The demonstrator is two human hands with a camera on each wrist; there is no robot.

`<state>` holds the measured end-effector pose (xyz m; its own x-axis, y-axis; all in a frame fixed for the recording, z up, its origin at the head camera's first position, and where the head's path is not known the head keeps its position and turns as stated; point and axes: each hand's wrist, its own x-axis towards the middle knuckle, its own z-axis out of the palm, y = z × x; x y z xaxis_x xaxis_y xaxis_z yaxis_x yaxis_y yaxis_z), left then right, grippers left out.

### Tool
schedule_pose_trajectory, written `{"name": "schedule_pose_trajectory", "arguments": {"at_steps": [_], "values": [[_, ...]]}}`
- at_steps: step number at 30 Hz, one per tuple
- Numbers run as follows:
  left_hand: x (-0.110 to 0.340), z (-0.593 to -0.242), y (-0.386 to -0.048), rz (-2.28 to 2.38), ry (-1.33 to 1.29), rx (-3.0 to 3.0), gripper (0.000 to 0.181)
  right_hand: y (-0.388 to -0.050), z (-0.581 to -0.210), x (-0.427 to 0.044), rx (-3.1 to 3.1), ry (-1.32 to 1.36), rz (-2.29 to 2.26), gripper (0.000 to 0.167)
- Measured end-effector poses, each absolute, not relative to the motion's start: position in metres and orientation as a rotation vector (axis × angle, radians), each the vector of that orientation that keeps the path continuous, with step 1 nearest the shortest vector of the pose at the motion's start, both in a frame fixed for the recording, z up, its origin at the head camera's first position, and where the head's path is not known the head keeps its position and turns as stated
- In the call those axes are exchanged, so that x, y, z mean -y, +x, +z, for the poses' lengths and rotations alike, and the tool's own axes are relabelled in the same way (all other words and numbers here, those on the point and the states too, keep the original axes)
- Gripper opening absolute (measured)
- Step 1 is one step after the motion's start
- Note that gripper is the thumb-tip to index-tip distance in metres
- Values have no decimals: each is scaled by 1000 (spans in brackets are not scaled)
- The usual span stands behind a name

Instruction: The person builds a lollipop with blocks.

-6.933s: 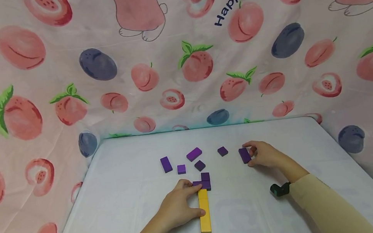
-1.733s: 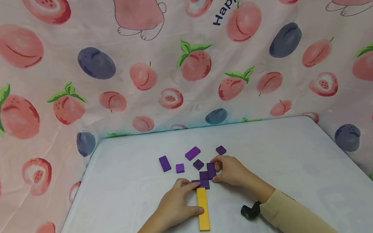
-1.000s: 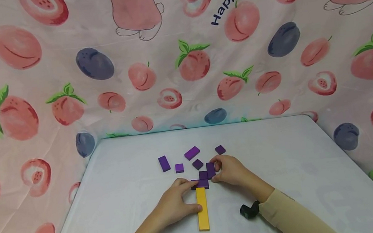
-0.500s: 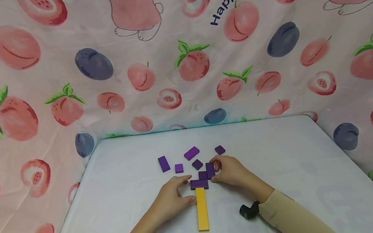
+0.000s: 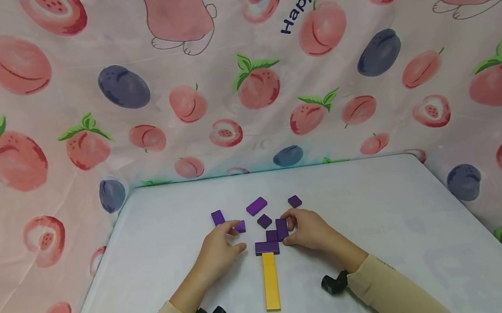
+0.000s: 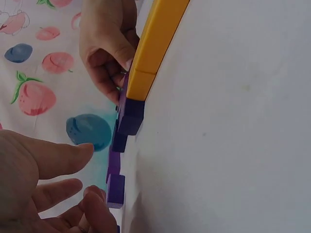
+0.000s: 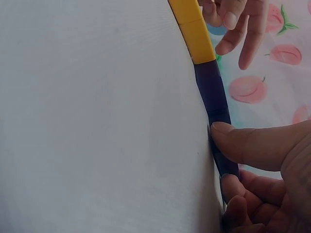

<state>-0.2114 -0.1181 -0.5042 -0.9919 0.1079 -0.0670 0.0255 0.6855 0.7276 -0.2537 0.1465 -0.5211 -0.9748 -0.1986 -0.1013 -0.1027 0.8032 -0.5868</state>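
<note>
The right hand (image 5: pixel 312 228) pinches an upright-lying dark purple block (image 5: pixel 282 229) between thumb and fingers; its left side adjoins a small purple block (image 5: pixel 272 236). Below these, a wide purple block (image 5: pixel 267 248) lies across the top of a yellow bar (image 5: pixel 270 282). The left hand (image 5: pixel 216 250) hovers left of them, thumb and fingers apart, holding nothing. Its fingertips partly cover a small light purple block (image 5: pixel 240 226) and a purple block (image 5: pixel 218 217). In the left wrist view the yellow bar (image 6: pixel 156 43) meets the purple blocks, and the left hand (image 6: pixel 48 184) is near a purple cube (image 6: pixel 115 190).
Behind the joined blocks lie a bright purple block (image 5: pixel 256 206), a dark cube (image 5: pixel 264 221) and another small cube (image 5: pixel 294 201). The white table (image 5: pixel 377 188) ends at a fruit-patterned cloth (image 5: pixel 222 76). Black devices are on both wrists.
The left hand has let go of the wide purple block and yellow bar and moved left and back towards the loose blocks. The right hand brought its block from the right against the small one and stays there.
</note>
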Motion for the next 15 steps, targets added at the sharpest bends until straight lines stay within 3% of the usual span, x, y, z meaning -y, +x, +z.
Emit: {"name": "schedule_pose_trajectory", "arguments": {"at_steps": [15], "values": [[118, -506, -231, 1113, 44, -2836, 55, -254, -523, -147, -2828, -215, -907, 61]]}}
